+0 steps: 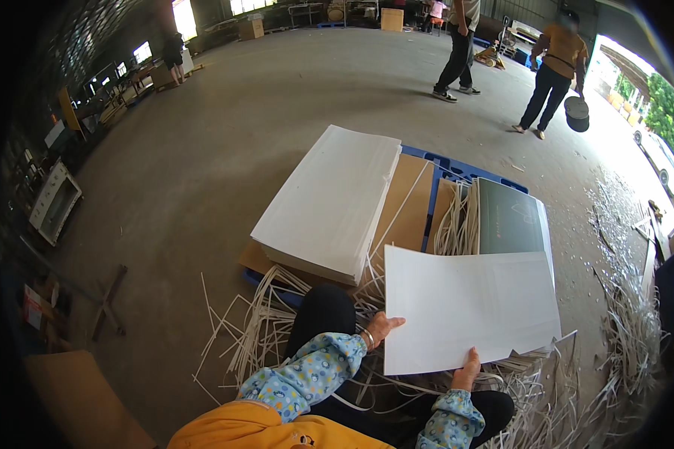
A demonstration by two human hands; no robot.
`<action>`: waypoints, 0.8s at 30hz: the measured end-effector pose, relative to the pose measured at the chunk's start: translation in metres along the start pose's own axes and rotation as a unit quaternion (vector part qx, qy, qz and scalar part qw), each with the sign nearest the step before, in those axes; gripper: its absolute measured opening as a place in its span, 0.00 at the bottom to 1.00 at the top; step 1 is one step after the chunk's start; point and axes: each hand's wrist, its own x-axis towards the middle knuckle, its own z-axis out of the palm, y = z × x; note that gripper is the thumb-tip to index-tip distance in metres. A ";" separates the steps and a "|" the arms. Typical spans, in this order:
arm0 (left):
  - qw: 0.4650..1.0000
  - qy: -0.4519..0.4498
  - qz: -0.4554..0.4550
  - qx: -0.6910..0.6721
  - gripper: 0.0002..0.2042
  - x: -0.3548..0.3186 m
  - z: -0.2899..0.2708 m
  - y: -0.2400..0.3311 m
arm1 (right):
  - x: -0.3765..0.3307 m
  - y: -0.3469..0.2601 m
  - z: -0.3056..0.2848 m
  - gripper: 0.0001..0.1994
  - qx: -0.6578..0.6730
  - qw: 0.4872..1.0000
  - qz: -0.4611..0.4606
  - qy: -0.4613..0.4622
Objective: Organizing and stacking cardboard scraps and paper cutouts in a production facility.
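Observation:
A large white cardboard sheet (468,307) is tilted up in front of me, held by both hands. My left hand (383,328) grips its left edge with the thumb on top. At the lower edge, my right hand (468,370) pinches it, thumb over the white face; the fingers beneath are hidden. Behind the sheet lies a stack of dark green printed sheets (511,217), partly covered by it. To the left stands a tall stack of white sheets (329,198). Thin paper strips (457,221) are bunched between the two stacks.
A blue pallet (457,166) with brown cardboard (412,187) carries the stacks. Cut strips (266,318) litter the floor by my knees, and more scraps (629,322) heap up at right. Two people walk at the far right, one carrying a dark bucket (577,114).

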 end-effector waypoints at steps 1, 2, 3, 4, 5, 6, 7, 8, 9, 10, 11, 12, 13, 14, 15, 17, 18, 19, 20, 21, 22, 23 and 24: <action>0.998 -0.003 0.008 0.060 0.12 -0.001 0.004 0.007 | 0.002 0.001 -0.002 0.19 0.001 1.000 -0.002 0.003; 0.998 -0.007 0.007 0.060 0.12 -0.001 0.008 0.013 | 0.004 0.002 -0.003 0.19 0.016 1.000 -0.007 -0.006; 0.988 -0.007 0.039 0.149 0.12 -0.002 0.012 0.020 | 0.005 0.001 -0.007 0.19 0.032 0.999 -0.012 -0.015; 0.969 0.002 0.071 0.237 0.12 -0.005 0.009 0.026 | -0.003 0.002 0.001 0.20 0.036 0.999 -0.016 -0.024; 0.969 0.000 0.070 0.235 0.12 -0.013 0.017 0.037 | -0.009 -0.001 0.006 0.20 0.035 0.999 -0.017 -0.021; 0.958 0.007 0.151 0.245 0.14 -0.022 0.026 0.047 | -0.016 -0.004 0.010 0.20 0.046 0.999 -0.010 -0.022; 0.938 0.014 0.234 0.254 0.17 -0.029 0.034 0.055 | -0.020 -0.007 0.011 0.21 0.059 0.998 -0.003 -0.024; 0.929 -0.007 0.238 0.283 0.15 -0.032 0.036 0.057 | -0.018 -0.009 0.010 0.21 0.073 0.997 0.026 -0.031; 0.929 -0.009 0.239 0.282 0.15 -0.038 0.041 0.062 | -0.020 -0.011 0.009 0.21 0.074 0.997 0.024 -0.030; 0.920 -0.013 0.289 0.266 0.14 -0.050 0.049 0.072 | -0.021 -0.012 0.010 0.21 0.097 0.993 0.027 -0.064; 0.907 -0.016 0.338 0.249 0.13 -0.060 0.055 0.080 | -0.023 -0.014 0.011 0.21 0.120 0.987 0.030 -0.099; 0.907 -0.018 0.340 0.248 0.13 -0.065 0.058 0.084 | -0.024 -0.016 0.012 0.21 0.120 0.987 0.027 -0.099; 0.882 -0.020 0.381 0.278 0.12 -0.070 0.058 0.086 | -0.028 -0.019 0.013 0.22 0.137 0.983 0.035 -0.116; 0.853 -0.023 0.420 0.308 0.13 -0.075 0.059 0.088 | -0.032 -0.020 0.015 0.22 0.155 0.978 0.043 -0.134; 0.854 -0.023 0.420 0.307 0.13 -0.082 0.059 0.091 | -0.035 -0.020 0.017 0.22 0.155 0.978 0.043 -0.133; 0.868 -0.035 0.360 0.340 0.13 -0.095 0.060 0.095 | -0.040 -0.021 0.019 0.22 0.173 0.972 0.024 -0.157; 0.869 -0.037 0.360 0.339 0.13 -0.100 0.061 0.095 | -0.041 -0.022 0.019 0.22 0.172 0.972 0.022 -0.156; 0.863 -0.032 0.368 0.345 0.13 -0.105 0.062 0.097 | -0.041 -0.022 0.019 0.21 0.183 0.968 0.017 -0.172; 0.858 -0.026 0.375 0.351 0.13 -0.108 0.063 0.097 | -0.041 -0.022 0.018 0.21 0.193 0.963 0.013 -0.189; 0.858 -0.024 0.375 0.349 0.13 -0.110 0.064 0.097 | -0.040 -0.023 0.018 0.21 0.191 0.963 0.013 -0.190; 0.855 -0.028 0.389 0.342 0.13 -0.113 0.063 0.097 | -0.039 -0.022 0.018 0.21 0.192 0.962 0.017 -0.192; 0.851 -0.030 0.402 0.335 0.13 -0.116 0.062 0.098 | -0.039 -0.021 0.019 0.20 0.192 0.962 0.021 -0.194; 0.852 -0.022 0.402 0.335 0.13 -0.119 0.061 0.099 | -0.038 -0.020 0.019 0.20 0.187 0.962 0.026 -0.199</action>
